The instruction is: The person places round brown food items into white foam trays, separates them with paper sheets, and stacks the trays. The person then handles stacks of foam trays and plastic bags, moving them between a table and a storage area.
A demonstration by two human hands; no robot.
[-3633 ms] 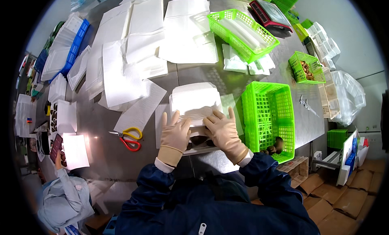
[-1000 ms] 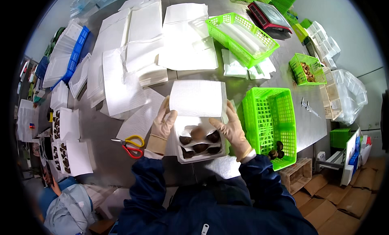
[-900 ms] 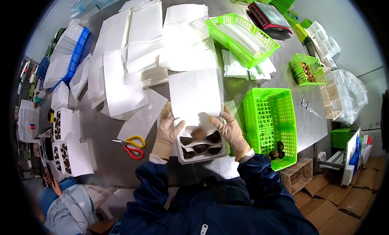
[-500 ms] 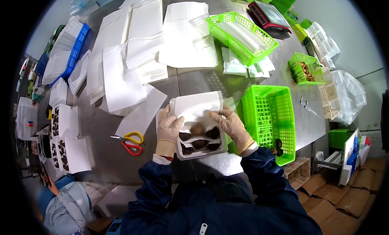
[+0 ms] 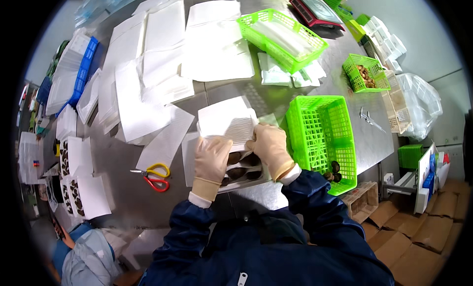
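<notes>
A white tray (image 5: 235,185) in front of me holds dark brown rounded pieces (image 5: 237,173), too unclear to name, set in hollows. A textured white paper sheet (image 5: 229,122) lies over the tray's far part and hides what is under it. My left hand (image 5: 213,160), in a pale glove, has its fingers closed on the sheet's near left edge. On the opposite side my right hand (image 5: 270,147), gloved likewise, pinches the sheet's right edge. Both wrists rest close beside the tray.
A green basket (image 5: 320,133) with a few dark pieces stands to the right. Scissors (image 5: 152,176) lie at left. Beyond are paper stacks (image 5: 162,44), a green basket of white sheets (image 5: 283,39) and a scale (image 5: 318,14). Calipers (image 5: 370,119) lie far right.
The paper sheet has come down nearer over the tray and covers its far part. Both hands have closed in on the sheet's near edge. The whole view has shifted slightly.
</notes>
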